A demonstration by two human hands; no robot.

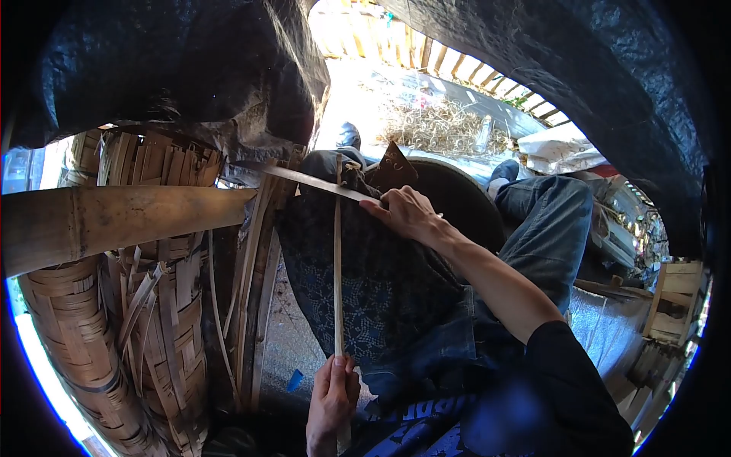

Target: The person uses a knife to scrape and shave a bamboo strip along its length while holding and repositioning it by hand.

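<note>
My left hand is closed around the lower part of a long, narrow bamboo strip, low in the view. From there the strip runs away from me over a dark patterned cloth on my leg. Closed on a long-bladed knife, my right hand is near the strip's far end. The knife blade points left and crosses the strip; whether its edge cuts in, I cannot tell. Most of the knife handle is hidden by my fingers. A dark pointed flap stands just beyond my right hand.
A thick bamboo pole juts in from the left, above woven bamboo rolls. Split bamboo pieces stand beside my leg. Dark sheeting hangs overhead. Dry shavings lie beyond my feet, and a wooden crate is at the right.
</note>
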